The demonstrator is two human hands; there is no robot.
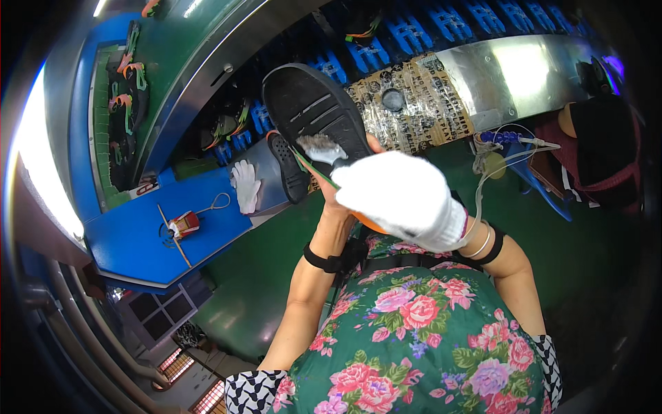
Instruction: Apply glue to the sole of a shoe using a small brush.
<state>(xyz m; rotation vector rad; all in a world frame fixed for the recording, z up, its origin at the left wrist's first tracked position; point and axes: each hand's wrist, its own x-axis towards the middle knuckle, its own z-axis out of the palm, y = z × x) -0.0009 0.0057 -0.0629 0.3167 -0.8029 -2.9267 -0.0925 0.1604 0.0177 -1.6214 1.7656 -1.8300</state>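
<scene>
A black shoe sole [314, 100] with slots across it is held up in front of me, its broad end pointing away to the upper left. My left hand [332, 195], bare, grips it from below near its close end; a green and orange edge shows beside the fingers. Over that end is my right hand [396, 196] in a white glove, closed on a brush [322, 147]. The grey bristles rest against the sole's surface, and the glove hides the brush's handle. Just left of my left hand lies another black shoe piece [286, 169] with small holes.
Beyond the sole runs a metal-edged line with blue racks [414, 34] and a tape-covered panel [414, 103]. On the left, a blue table [131, 241] bears a red container [185, 224], near a white glove [245, 185]. Another person [600, 148] sits at right, near pale hoses [483, 186].
</scene>
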